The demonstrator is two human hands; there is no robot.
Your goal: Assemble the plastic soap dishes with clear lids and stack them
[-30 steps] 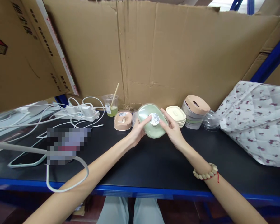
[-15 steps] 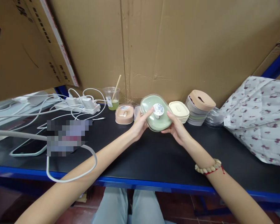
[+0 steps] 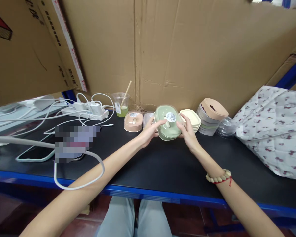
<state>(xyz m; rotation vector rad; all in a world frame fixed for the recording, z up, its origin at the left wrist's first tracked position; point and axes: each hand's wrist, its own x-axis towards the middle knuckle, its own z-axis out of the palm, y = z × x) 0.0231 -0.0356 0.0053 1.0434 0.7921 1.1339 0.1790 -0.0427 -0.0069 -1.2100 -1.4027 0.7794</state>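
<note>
Between my two hands is a light green lidded box [image 3: 165, 113] with a clear top and a round printed sticker. It is held above the black tabletop, its top tilted towards me. My left hand [image 3: 149, 131] grips its left side, thumb on the lid near the sticker. My right hand [image 3: 188, 133] holds the right side, its thumb also on the lid. Left of it stand a pink box [image 3: 133, 122] of the same shape and a greyish-lilac box [image 3: 147, 118], partly hidden. Behind my right hand is a stack of cream lids [image 3: 191, 118].
Farther right stand stacked pink, grey and green tubs [image 3: 208, 118], clear plastic covers [image 3: 225, 126] and a patterned white cloth [image 3: 273, 131]. On the left are a power strip [image 3: 98, 113] with tangled white cables, a phone [image 3: 36, 154] and a cup [image 3: 122, 105] with green drink. Cardboard [image 3: 158, 59] walls the back.
The whole view has shifted slightly. The green box stays in both hands and has tipped a little; my right fingers are spread more along its right edge.
</note>
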